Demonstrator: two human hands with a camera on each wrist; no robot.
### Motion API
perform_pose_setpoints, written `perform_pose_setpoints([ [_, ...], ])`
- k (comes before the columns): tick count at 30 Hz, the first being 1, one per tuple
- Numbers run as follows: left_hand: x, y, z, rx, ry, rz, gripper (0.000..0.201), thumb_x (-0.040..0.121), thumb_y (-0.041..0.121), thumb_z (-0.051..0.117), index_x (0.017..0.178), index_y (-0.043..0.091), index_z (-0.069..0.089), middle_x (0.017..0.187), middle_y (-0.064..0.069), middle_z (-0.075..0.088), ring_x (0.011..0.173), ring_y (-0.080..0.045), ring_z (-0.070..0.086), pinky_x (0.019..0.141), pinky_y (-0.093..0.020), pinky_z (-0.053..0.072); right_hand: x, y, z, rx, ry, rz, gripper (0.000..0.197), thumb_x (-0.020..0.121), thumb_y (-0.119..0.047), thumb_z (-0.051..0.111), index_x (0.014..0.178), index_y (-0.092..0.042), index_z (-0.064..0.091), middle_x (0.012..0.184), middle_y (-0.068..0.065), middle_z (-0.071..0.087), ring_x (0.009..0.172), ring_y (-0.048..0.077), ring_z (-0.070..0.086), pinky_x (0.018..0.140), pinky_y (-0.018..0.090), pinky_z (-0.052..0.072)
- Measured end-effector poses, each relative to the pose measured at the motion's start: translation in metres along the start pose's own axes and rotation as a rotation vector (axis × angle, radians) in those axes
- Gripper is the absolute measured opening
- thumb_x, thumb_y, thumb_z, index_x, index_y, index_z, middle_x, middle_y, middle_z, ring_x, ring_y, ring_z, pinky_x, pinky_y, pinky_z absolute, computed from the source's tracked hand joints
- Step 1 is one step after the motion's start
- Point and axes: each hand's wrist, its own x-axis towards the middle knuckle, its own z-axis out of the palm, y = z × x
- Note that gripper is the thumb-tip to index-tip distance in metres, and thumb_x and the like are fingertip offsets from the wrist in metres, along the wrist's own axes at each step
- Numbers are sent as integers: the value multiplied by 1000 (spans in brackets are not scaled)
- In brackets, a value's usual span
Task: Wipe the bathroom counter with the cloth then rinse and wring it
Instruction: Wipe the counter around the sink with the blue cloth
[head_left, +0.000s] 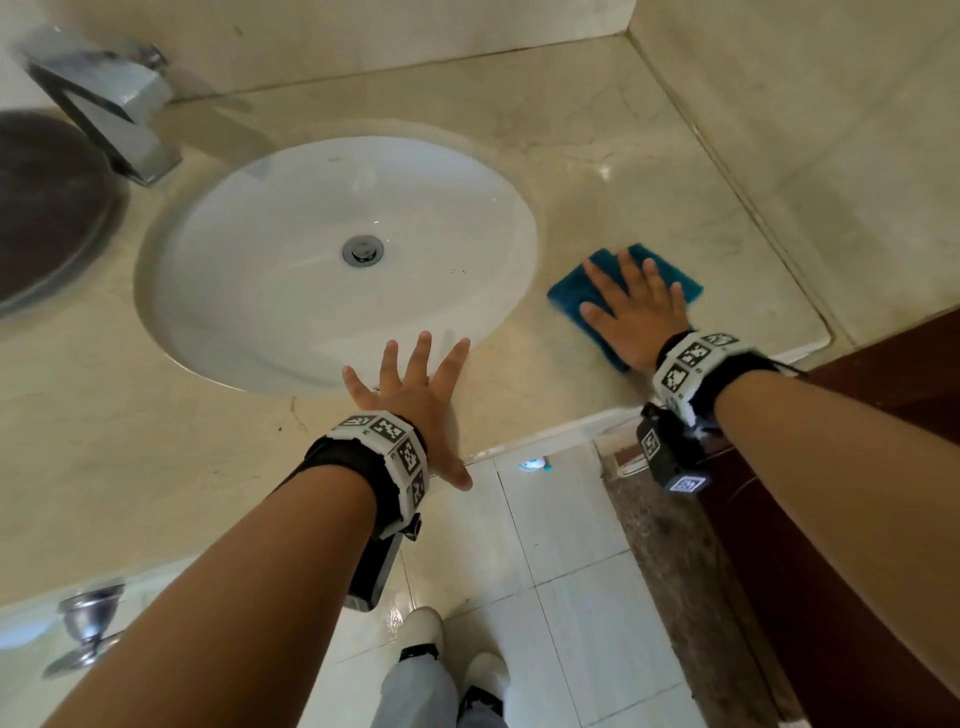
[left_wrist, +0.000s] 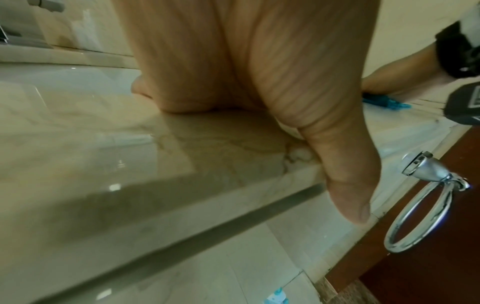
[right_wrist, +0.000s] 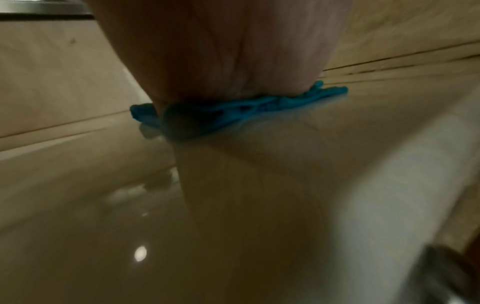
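A folded blue cloth lies on the beige marble counter to the right of the round white sink. My right hand lies flat on it with fingers spread, pressing it down; the right wrist view shows the palm on the cloth. My left hand rests open on the counter's front strip below the sink, fingers spread, thumb hanging over the edge. In the left wrist view the left palm sits on the counter, and the cloth shows far right.
A chrome faucet stands at the back left of the sink, beside a dark round object. A tiled wall borders the counter on the right. A chrome towel ring hangs below the counter edge by a dark wooden panel. Tiled floor lies below.
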Motion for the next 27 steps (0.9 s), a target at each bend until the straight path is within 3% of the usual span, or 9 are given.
perform_pose_setpoints([
  [6, 2, 0, 1, 21, 9, -3, 147, 48, 62, 81, 132, 44, -38, 151, 3, -33, 141, -32, -25, 104, -71, -4, 46, 30, -34, 75, -49, 232, 64, 92, -64, 22, 145, -45, -7, 156, -4, -20, 144, 27, -17, 115, 53, -5],
  [12, 4, -1, 3, 20, 19, 1, 146, 48, 62, 81, 130, 44, -39, 151, 4, -31, 141, -32, -24, 104, -71, -3, 60, 33, -48, 96, -38, 304, 65, 93, -62, 22, 146, -42, -8, 156, -1, -21, 144, 30, -18, 115, 56, -5],
  [22, 2, 3, -7, 6, -57, 14, 154, 44, 63, 82, 132, 38, -41, 148, -2, -39, 138, -33, -31, 106, -68, -8, 19, -2, -22, 50, -60, 151, 61, 95, -57, 20, 145, -42, -11, 155, -4, -25, 143, 27, -21, 114, 53, -11],
  [27, 11, 34, -24, -118, 51, 194, 145, 52, 62, 78, 141, 28, -31, 149, -1, -37, 139, -23, -30, 111, -55, -14, 10, 3, -15, 18, -81, 109, 62, 95, -57, 20, 145, -42, -14, 155, -4, -25, 143, 26, -22, 115, 52, -10],
])
